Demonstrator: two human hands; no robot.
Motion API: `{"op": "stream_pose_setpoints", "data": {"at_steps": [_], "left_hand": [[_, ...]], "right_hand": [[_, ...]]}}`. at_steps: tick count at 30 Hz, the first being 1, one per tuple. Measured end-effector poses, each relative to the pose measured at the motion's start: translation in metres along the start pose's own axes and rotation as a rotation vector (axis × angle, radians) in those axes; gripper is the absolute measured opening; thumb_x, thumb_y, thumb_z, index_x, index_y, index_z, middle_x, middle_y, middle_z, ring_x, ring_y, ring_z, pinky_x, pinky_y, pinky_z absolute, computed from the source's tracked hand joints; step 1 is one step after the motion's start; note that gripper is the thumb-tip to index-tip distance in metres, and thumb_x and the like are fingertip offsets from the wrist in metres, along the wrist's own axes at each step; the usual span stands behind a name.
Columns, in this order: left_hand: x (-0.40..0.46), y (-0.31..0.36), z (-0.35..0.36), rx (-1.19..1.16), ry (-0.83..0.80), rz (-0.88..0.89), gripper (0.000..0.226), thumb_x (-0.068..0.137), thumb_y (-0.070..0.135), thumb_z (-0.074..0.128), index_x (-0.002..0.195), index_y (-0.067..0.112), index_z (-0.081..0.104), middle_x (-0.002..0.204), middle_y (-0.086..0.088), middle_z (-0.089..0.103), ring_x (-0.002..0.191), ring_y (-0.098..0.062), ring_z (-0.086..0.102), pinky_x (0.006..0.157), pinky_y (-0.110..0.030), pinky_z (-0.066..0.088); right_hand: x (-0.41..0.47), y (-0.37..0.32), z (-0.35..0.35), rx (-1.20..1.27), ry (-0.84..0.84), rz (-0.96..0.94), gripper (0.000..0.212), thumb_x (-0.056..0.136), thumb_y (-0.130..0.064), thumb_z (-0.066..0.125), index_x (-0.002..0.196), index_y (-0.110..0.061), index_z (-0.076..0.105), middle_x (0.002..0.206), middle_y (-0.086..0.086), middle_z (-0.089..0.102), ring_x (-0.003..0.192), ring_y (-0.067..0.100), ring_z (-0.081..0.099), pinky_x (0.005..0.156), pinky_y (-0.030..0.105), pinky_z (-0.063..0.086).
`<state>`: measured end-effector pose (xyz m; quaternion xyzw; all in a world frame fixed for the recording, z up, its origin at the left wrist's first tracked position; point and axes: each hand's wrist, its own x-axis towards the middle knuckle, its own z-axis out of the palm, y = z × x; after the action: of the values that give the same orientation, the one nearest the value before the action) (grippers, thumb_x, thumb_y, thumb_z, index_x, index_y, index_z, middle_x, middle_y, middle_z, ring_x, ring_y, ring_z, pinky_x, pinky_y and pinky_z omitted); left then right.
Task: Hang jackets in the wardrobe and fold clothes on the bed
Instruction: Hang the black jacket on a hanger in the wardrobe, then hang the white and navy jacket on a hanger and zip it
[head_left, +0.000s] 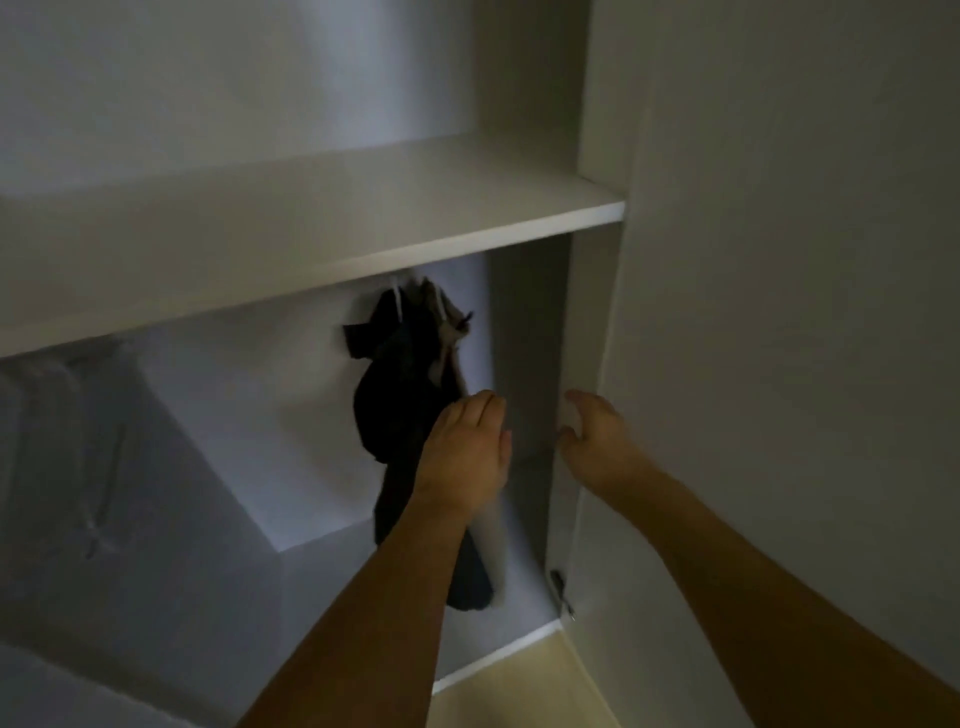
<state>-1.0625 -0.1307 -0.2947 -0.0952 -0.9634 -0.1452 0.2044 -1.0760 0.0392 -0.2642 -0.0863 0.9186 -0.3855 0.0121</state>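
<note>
Your two hands are reaching into the wardrobe (530, 338): left hand (467, 447) flat and open, holding nothing, by one dark jacket (400, 374); right hand (592, 441) curling round the door (779, 312) edge.

The shelf (311, 228) hid the rail and the top of the jacket's (400, 384) hanger. The left hand (465, 452) and forearm covered the jacket's lower middle. A grey garment (57, 431) at far left was blurred and cut by the edge. The right hand's (597, 441) fingertips were blurred against the door (779, 312) edge
</note>
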Motion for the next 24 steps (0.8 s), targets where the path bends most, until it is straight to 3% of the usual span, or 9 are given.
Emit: {"op": "stream_pose_setpoints", "data": {"at_steps": [4,9,14,24], "left_hand": [[-0.021,0.033,0.018,-0.066,-0.184,0.128,0.05,0.098,0.029,0.047,0.143,0.008,0.042,0.146,-0.011,0.044,0.131,-0.028,0.043,0.112,-0.037,0.032],[-0.055,0.1,0.022,-0.173,-0.345,0.334,0.052,0.1,0.031,0.04,0.148,0.014,0.031,0.154,-0.004,0.031,0.138,-0.023,0.031,0.114,-0.034,0.028],[-0.109,0.181,0.02,-0.109,-0.386,0.557,0.051,0.098,0.031,0.042,0.145,0.012,0.036,0.15,-0.005,0.038,0.134,-0.024,0.036,0.112,-0.032,0.027],[-0.325,0.437,0.011,-0.25,-0.474,0.89,0.046,0.1,0.031,0.04,0.142,0.011,0.037,0.148,-0.005,0.039,0.132,-0.025,0.038,0.111,-0.034,0.027]], "right_hand": [[-0.07,0.021,-0.016,-0.116,0.05,0.154,0.055,0.095,-0.015,0.05,0.147,-0.009,0.032,0.151,0.01,0.036,0.135,0.027,0.04,0.109,0.029,0.03],[-0.182,0.058,-0.042,-0.22,0.089,0.413,0.058,0.096,-0.023,0.048,0.149,-0.014,0.028,0.154,0.007,0.03,0.136,0.027,0.038,0.111,0.034,0.032],[-0.305,0.088,-0.065,-0.232,0.231,0.573,0.057,0.097,-0.025,0.047,0.149,-0.015,0.027,0.155,0.004,0.03,0.139,0.022,0.035,0.112,0.033,0.029],[-0.636,0.17,-0.134,-0.217,0.454,0.83,0.056,0.098,-0.026,0.047,0.149,-0.016,0.026,0.155,0.002,0.029,0.14,0.021,0.032,0.113,0.033,0.028]]}}
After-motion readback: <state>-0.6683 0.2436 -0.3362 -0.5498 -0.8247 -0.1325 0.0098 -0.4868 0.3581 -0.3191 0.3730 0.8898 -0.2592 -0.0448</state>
